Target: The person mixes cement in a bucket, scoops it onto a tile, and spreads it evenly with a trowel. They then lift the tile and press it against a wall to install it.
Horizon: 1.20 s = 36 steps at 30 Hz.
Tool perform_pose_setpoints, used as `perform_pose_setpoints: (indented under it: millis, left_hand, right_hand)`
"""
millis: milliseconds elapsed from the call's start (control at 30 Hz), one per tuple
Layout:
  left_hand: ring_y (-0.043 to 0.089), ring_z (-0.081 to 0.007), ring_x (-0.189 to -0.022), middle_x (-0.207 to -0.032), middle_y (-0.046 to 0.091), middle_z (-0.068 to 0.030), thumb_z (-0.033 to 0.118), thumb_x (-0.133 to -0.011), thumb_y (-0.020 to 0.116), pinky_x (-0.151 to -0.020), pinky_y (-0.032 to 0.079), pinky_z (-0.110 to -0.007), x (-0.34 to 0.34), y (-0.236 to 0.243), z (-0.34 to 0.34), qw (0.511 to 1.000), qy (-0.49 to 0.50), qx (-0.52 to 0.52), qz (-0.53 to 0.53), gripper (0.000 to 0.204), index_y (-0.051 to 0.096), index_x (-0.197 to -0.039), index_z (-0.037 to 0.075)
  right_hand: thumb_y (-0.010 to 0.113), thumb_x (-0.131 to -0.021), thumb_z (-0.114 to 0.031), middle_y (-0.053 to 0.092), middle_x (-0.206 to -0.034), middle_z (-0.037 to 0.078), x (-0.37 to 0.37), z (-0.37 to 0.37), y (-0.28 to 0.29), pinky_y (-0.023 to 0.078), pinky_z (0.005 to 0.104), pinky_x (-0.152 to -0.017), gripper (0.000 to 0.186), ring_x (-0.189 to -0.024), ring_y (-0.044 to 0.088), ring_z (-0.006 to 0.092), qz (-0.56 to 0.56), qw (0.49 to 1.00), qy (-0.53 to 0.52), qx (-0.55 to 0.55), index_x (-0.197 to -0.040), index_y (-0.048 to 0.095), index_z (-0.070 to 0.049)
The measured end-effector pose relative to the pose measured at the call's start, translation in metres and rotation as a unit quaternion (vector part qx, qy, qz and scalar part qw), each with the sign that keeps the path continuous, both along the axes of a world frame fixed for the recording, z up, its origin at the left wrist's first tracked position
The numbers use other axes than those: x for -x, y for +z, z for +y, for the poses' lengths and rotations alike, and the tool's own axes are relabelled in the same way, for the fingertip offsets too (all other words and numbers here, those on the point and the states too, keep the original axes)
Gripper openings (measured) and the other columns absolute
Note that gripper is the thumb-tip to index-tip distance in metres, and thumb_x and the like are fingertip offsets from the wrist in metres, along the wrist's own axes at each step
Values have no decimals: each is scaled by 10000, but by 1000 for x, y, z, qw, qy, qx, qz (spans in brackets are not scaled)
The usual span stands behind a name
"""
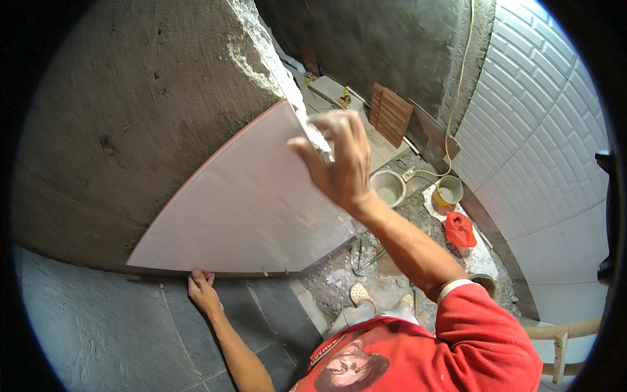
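Note:
A large pale tile (228,196) with a reddish-brown edge stands against the rough grey wall. Its bottom edge runs along the top of dark grey tiles (261,310). My left hand (202,287) is at that bottom edge, fingers curled and closed together; what they pinch, if anything, is hidden. Small pegs (265,272) poke out of the joint to its right. Raised in front of the tile's right side, my right hand (345,157) has its thumb and fingers apart and bent, slightly blurred, with nothing seen in them. Whether it touches the tile's edge I cannot tell.
A broken white wall edge (271,59) rises beside the tile. On the rubble-strewn floor are a round basin (387,188), a yellowish bucket (448,191), a red plastic bag (460,230) and brown tiles (390,114). A cable (462,72) hangs down. A wooden frame (562,333) stands lower right.

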State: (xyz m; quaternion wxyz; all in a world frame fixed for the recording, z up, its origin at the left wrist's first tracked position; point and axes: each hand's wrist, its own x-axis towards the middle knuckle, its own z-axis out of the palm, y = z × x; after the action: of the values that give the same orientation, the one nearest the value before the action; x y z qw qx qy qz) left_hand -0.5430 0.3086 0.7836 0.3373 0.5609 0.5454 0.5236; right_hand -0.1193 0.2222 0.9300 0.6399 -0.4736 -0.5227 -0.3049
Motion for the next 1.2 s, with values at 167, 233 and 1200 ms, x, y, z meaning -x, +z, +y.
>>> perform_pose_setpoints:
  millis: [167,233,1200]
  left_hand:
    - [641,-242,-902,-991,629,-173,313,-1072,510,-906,611,-418,-2,-2,0,999,30,2,17,422,589,-1049,-101]
    - [647,-252,-917,-1050,639,-189,251,-1060,506,-919,603,-416,-2,-5,1,998,53,-19,16,354,603,-1077,-89]
    - [621,-199,-1052,-1214,618,-92,473,-1044,540,-947,559,-394,2,-3,-3,999,-9,-1,36,548,530,-1383,43]
  right_hand:
    - [767,-882,-244,506,-737,61,65,14,12,405,349,-441,299,-573,523,209,-116,944,297,-80,-754,553,-80]
    - [780,-841,-301,453,-734,52,82,28,20,412,372,-448,402,-591,522,220,-163,910,368,-102,-700,453,-114]
    - [715,-898,-311,458,-644,31,117,86,7,424,363,-420,433,-531,547,203,-167,856,465,-150,-626,442,-114]
